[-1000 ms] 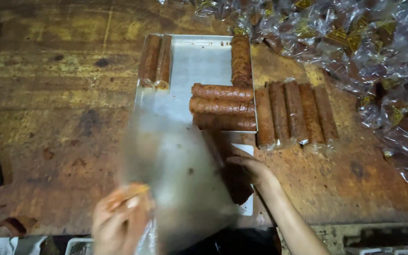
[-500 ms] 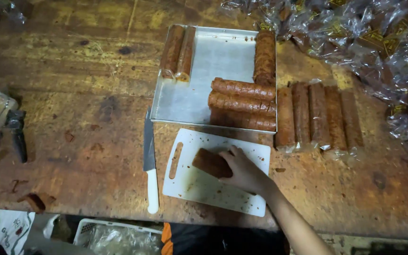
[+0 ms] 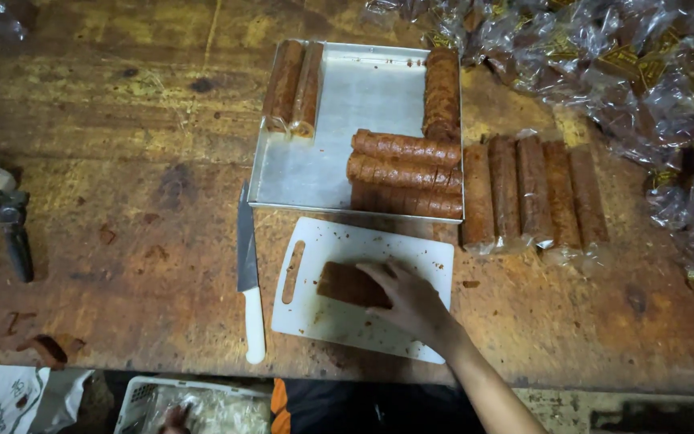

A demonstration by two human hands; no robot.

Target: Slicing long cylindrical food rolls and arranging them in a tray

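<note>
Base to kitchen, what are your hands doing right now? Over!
Right hand flat on brown roll piece, grip unclear. Left hand out of view. Piece lies on white cutting board. Knife beside board, untouched.

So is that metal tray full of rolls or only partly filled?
Partly filled. The metal tray holds two brown rolls at its left edge and a few more at the right, with bare metal showing between them.

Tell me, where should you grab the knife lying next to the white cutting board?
Grab the knife by its white handle, the end nearest the person. The dark blade points away, toward the metal tray. Come down from above: it lies flat on the wooden table, left of the cutting board, with bare table on its left side.
</note>
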